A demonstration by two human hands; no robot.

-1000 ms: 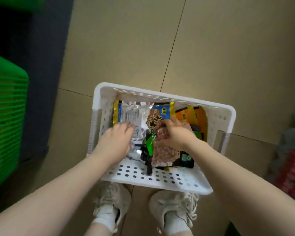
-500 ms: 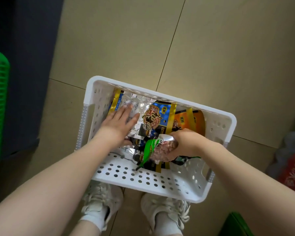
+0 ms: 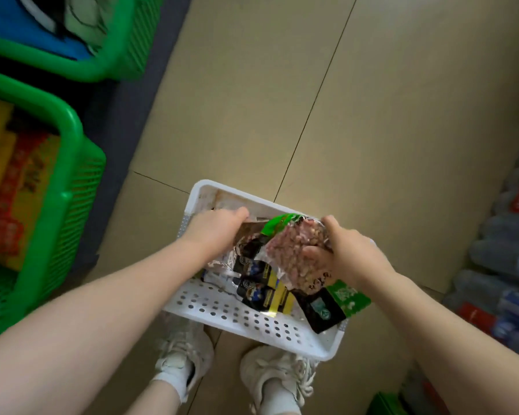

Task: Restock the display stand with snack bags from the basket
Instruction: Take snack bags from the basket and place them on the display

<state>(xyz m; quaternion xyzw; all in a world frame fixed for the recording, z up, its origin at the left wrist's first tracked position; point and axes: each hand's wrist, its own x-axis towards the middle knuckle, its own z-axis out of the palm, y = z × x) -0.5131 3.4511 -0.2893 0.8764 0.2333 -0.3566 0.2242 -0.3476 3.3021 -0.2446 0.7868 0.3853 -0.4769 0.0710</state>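
A white perforated basket (image 3: 228,313) sits on the floor in front of my feet, holding several snack bags. My right hand (image 3: 348,250) grips a clear bag of pinkish nuts with a green top (image 3: 291,250) and holds it above the basket. My left hand (image 3: 215,227) reaches into the basket's far left corner and grips the edge of a silver and brown bag (image 3: 249,232). Dark bags with blue and yellow print (image 3: 264,292) lie on the basket floor. A black and green bag (image 3: 333,304) leans over the right rim.
Green plastic bins of the display stand (image 3: 69,163) stand at the left, the nearer one with red and yellow packs (image 3: 15,187), the farther one with blue items (image 3: 21,25). Packs of bottled water (image 3: 504,259) line the right side. Beige floor tiles lie beyond the basket.
My right hand has lifted the nut bag up out of the basket. My left hand moved from pressing the silver bag to gripping one at the far corner. The view swung, revealing the green bins.
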